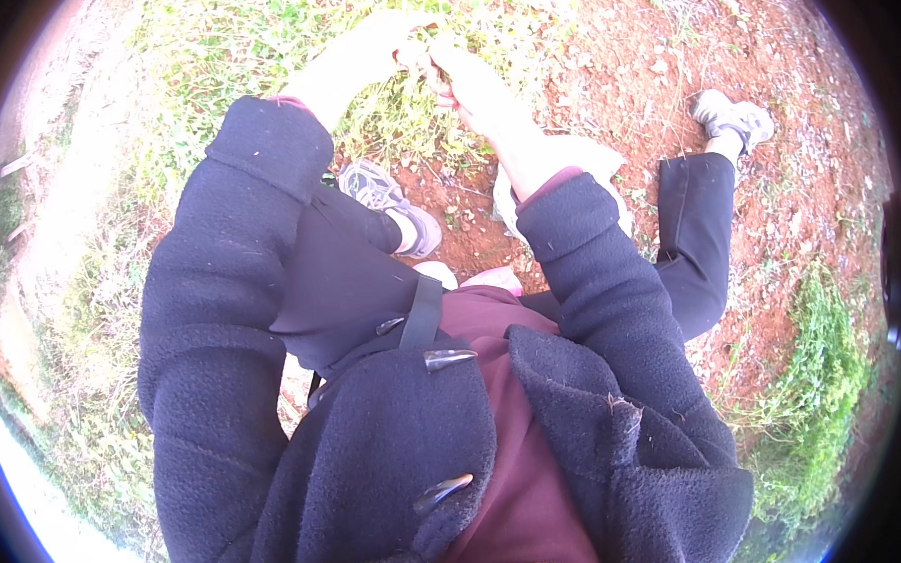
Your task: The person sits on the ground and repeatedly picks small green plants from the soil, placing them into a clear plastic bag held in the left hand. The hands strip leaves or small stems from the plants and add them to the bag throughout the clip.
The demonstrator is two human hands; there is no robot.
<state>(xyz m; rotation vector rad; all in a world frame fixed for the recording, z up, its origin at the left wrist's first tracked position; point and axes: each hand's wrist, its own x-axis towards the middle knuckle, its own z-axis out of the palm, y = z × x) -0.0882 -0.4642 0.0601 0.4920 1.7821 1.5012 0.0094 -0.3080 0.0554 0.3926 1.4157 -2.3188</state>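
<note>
My left hand (405, 41) and my right hand (443, 69) come together at the top of the head view, above low green plants (408, 119). Both are badly washed out by glare. The right fingers are curled and close to the left ones, where a small brownish bit shows. Whether either hand grips a plant part cannot be told. Beneath my right forearm a white bag or cloth (602, 157) lies on reddish soil.
My shoes (422, 226) (731, 119) stand apart on the soil. A pink item (495, 280) and a white item (437, 273) lie close to my lap. Cut or uprooted-looking greenery (819, 395) lies at the right. Grass and dry stalks (102, 316) cover the left side.
</note>
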